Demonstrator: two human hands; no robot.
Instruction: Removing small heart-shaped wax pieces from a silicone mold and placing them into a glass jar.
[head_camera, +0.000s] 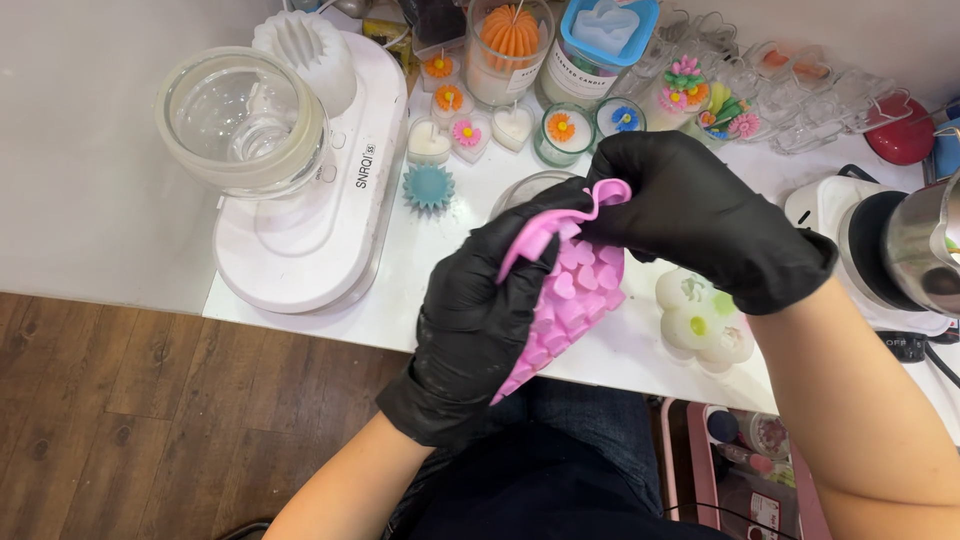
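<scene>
Both my hands wear black gloves and hold a pink silicone mould (577, 292) with heart-shaped cavities, just above the white table's front edge. My left hand (478, 318) grips the mould from the left side and underneath. My right hand (690, 212) pinches and bends its upper edge, which curls over. A clear glass jar (524, 190) sits right behind the mould, partly hidden by my hands.
A white appliance (310, 210) with a glass bowl (240, 120) stands at the left. Small flower and heart candles (466, 132), a teal spiky candle (429, 187) and jar candles line the back. A white flower mould (702, 322) lies right; a metal pot (925, 245) sits far right.
</scene>
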